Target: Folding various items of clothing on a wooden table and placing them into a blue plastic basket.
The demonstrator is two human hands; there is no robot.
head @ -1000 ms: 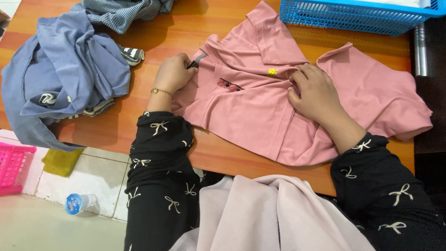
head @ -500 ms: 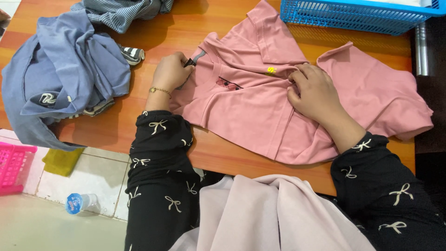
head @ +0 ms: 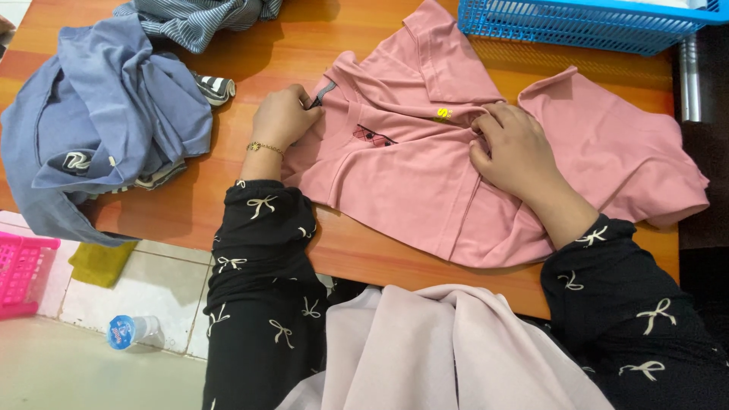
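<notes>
Gripping a pink polo shirt [head: 425, 175] with 2 hands on the wooden counter [head: 250, 68].
Left hand [head: 285, 118] is curled tight, pinching the shirt's collar edge; right hand [head: 516, 156] presses on the chest with fingers bunching a fold of fabric. The shirt lies spread and rumpled across the counter's middle. A crumpled blue shirt [head: 106, 121] sits well to the left, a striped garment [head: 197, 19] beyond it, a blue plastic basket [head: 577, 26] at the far right edge.
</notes>
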